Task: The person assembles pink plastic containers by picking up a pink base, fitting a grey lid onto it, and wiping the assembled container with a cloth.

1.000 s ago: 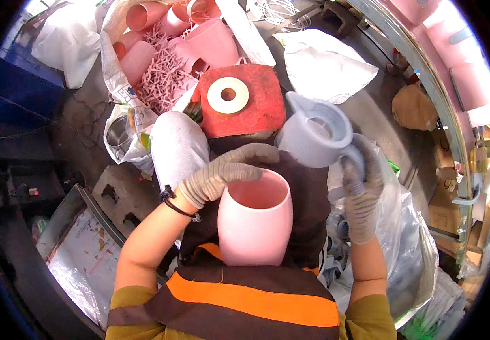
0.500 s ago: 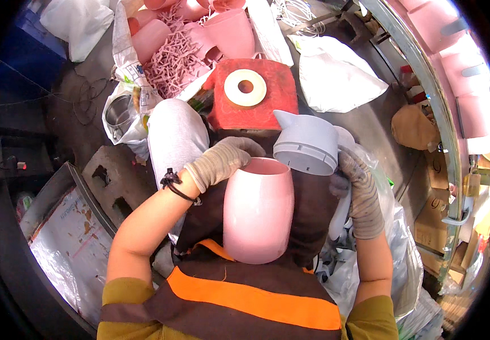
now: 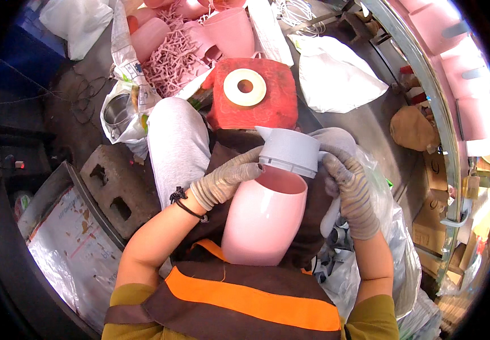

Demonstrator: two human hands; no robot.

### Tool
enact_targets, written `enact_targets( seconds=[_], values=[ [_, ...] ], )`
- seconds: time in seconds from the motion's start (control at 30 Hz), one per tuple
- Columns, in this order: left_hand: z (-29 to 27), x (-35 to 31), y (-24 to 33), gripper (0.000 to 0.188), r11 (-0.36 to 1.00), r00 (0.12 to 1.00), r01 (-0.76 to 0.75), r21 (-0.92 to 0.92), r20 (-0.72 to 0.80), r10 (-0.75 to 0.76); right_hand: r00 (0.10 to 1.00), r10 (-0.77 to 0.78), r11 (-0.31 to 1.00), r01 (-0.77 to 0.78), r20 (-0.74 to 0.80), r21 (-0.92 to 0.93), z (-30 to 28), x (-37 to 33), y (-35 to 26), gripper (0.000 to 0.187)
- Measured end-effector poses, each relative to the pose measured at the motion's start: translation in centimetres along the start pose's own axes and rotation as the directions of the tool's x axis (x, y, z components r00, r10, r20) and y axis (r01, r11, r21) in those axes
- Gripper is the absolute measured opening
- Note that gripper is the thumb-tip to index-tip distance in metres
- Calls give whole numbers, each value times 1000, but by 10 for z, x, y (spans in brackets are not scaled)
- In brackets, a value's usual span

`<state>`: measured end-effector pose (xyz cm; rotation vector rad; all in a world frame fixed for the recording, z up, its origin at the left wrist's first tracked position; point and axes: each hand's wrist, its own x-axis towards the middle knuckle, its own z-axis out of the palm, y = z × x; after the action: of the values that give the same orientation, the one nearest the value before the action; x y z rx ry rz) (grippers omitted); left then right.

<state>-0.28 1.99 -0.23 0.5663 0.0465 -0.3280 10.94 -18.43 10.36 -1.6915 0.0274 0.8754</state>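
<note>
A glossy pink barrel-shaped jug body (image 3: pixel 264 221) stands on my lap, its open top leaning to the right. Just over the far side of its rim is a grey spouted collar (image 3: pixel 291 148), tilted, with its spout pointing left. My gloved right hand (image 3: pixel 347 175) grips the collar's right side. At the collar's left end, my gloved left hand (image 3: pixel 230 175) has thumb and fingers closed on its edge, close beside the pink rim. The collar hides part of the rim, and some of the right fingers are hidden behind it.
Ahead stands a red cloth-covered block (image 3: pixel 281 93) bearing a cream ring (image 3: pixel 228 85). Beyond it, a sack holds pink jug bodies (image 3: pixel 230 34) and pink strips (image 3: pixel 171 68). A clear bag of grey parts (image 3: pixel 341 255) lies at my right; a concrete block (image 3: pixel 114 187) sits left.
The grey collar has moved left and over the jug's mouth with my right hand. My left hand has shifted from the rim to the collar's edge, and the jug body has tipped right.
</note>
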Motion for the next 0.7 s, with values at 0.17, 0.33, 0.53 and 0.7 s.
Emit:
enact_targets(
  seconds=[0.17,0.33,0.53,0.7],
  values=[
    [3,-2,2,92,1000,1000,-19,-19,-6,19,1000,-9,999,10,24,-31,2,4,7,32],
    [-7,0,-6,84,997,999,19,-71,-42,-22,999,-10,1000,9,33,23,-2,6,14,34],
    [-8,1,-6,85,996,999,12,-85,-33,-15,999,-26,999,24,44,47,-2,6,14,35],
    [-13,3,-10,89,995,999,19,-94,-45,-23,997,-49,998,46,64,52,-2,5,14,35]
  ],
)
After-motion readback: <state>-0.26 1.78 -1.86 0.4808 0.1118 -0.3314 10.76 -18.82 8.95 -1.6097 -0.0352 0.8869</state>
